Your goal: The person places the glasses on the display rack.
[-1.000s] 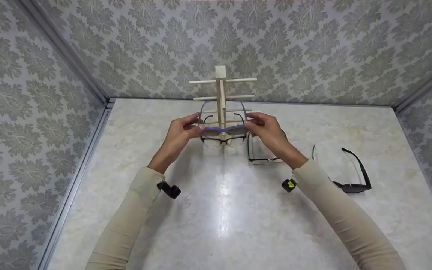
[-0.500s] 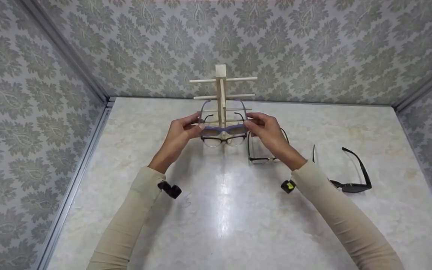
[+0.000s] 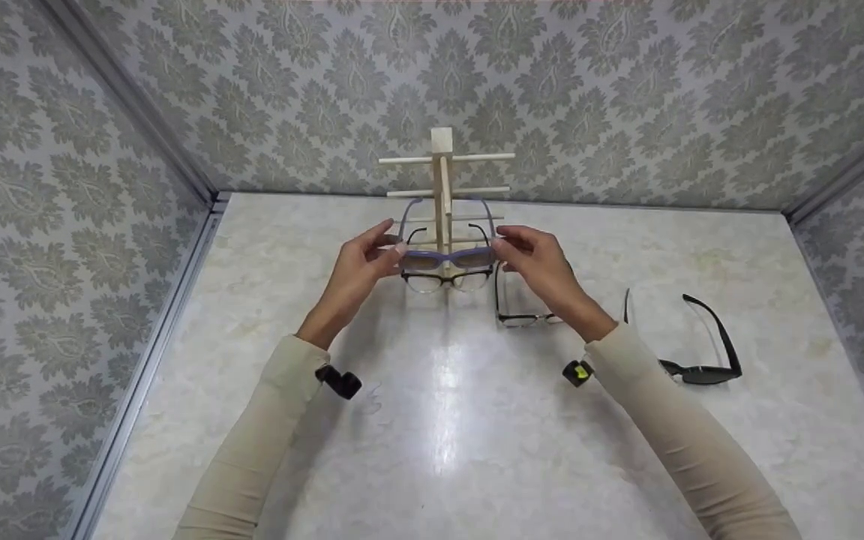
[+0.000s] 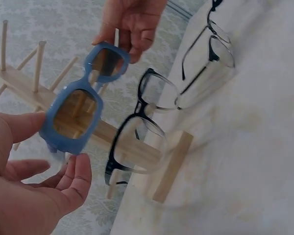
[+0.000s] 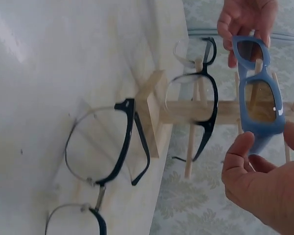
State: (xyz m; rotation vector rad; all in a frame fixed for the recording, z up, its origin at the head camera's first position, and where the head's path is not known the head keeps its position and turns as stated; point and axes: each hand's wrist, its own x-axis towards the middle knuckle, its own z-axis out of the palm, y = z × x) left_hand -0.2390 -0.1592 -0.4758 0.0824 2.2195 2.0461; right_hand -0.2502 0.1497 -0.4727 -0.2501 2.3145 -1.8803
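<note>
Blue-framed sunglasses (image 3: 447, 259) with brown lenses sit level in front of the wooden eyewear stand (image 3: 441, 142), their temples reaching back on either side of its post. My left hand (image 3: 353, 266) holds one end, its thumb at the frame corner in the left wrist view and its index finger raised a little off the temple. At the other end, my right hand (image 3: 544, 266) pinches the hinge area between thumb and fingers. Just below hangs a pair of black-browed clear glasses (image 4: 112, 147) on a lower peg of the stand. Whether the blue temples bear on a peg I cannot tell.
Another pair of black-browed glasses (image 3: 511, 320) stands on the marbled table (image 3: 402, 465), partly under my right forearm. Farther right lie black sunglasses (image 3: 713, 375) with temples spread. Bare upper pegs (image 3: 481, 159) stick out from the post. Patterned panels (image 3: 552, 90) border the table.
The blue sunglasses and both hands keep nearly the same place. My left index finger has straightened slightly away from the temple.
</note>
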